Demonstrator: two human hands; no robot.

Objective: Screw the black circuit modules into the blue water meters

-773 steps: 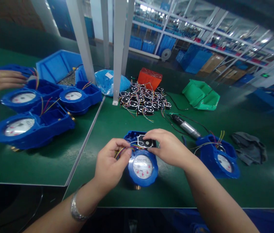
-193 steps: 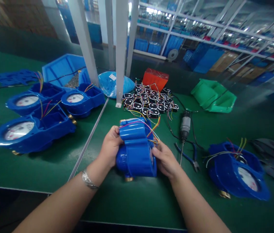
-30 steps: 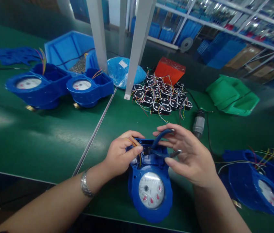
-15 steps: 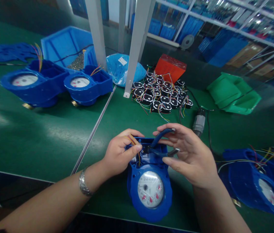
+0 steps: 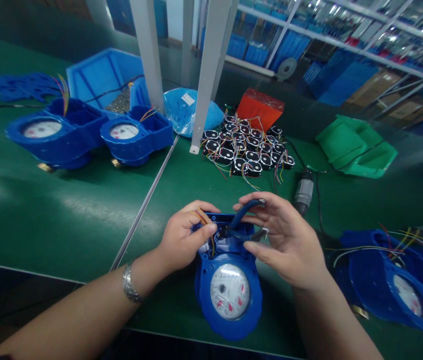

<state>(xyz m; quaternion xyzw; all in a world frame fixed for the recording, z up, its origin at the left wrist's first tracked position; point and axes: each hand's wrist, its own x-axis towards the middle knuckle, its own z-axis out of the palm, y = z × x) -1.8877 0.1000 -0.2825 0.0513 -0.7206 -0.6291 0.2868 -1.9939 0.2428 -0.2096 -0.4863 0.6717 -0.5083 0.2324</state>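
A blue water meter (image 5: 228, 286) lies dial-up on the green bench (image 5: 84, 215) near the front edge. My left hand (image 5: 183, 239) pinches a bunch of coloured wires (image 5: 201, 217) at the meter's open rear compartment. My right hand (image 5: 284, 240) grips blue-handled pliers (image 5: 247, 220), whose jaws reach into that compartment beside the wires.
Two more blue meters (image 5: 56, 135) (image 5: 136, 135) sit at the left, another (image 5: 395, 285) at the right. A pile of black wired modules (image 5: 247, 152), a red box (image 5: 260, 107), a green bin (image 5: 356, 147), a blue bin (image 5: 102, 85), an electric screwdriver (image 5: 303, 190) and white posts (image 5: 206, 75) stand behind.
Over the long span the meter was turned over and set back dial-up, and my right hand took up the pliers. In the last second the hands barely moved; the pliers closed slightly.
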